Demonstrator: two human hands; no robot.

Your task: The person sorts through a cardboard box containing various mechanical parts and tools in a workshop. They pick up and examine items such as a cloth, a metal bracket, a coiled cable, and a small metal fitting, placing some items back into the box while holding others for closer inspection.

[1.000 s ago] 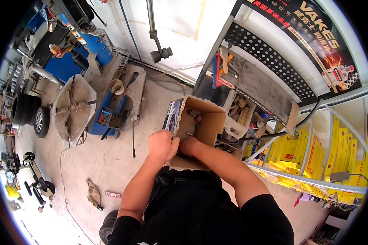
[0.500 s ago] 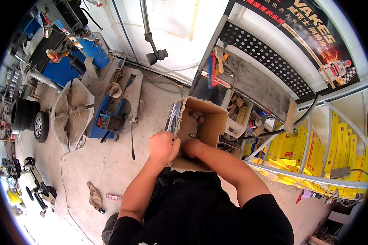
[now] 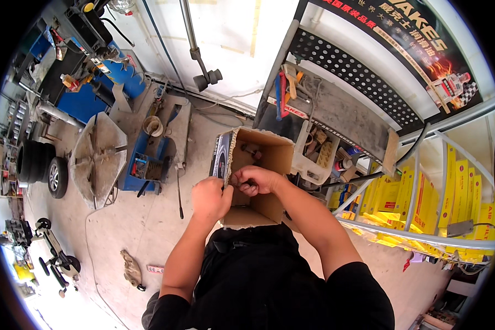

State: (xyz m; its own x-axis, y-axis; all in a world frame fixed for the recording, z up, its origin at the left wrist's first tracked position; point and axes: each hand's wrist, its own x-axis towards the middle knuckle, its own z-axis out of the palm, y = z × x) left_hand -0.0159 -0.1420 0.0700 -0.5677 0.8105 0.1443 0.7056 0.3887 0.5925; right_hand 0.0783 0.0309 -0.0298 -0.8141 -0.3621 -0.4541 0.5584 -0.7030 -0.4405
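An open cardboard box (image 3: pixel 275 157) with a torn rim and a dark printed left side is held up in front of my waist. My left hand (image 3: pixel 210 197) is closed on its left wall, fingers over the edge. Just inside the opening, close to that wall, is my right hand (image 3: pixel 255 180). Its fingers are curled together, and whatever they hold is hidden. Deep in the box, near its far wall, lies a small metal part (image 3: pixel 252 149). My right hand and forearm cover part of the inside.
A workbench (image 3: pixel 341 110) with a brush and hammers stands ahead right, a white plastic tray (image 3: pixel 311 159) below it. Yellow boxes (image 3: pixel 412 198) fill a rack at right. A tyre machine turntable (image 3: pixel 98 159) is at left, beside tyres (image 3: pixel 36 160). A long lever (image 3: pixel 180 192) stands nearer the box.
My right hand has come up from deep inside the box to its left wall, fingers now curled. The box and my left hand have shifted slightly left.
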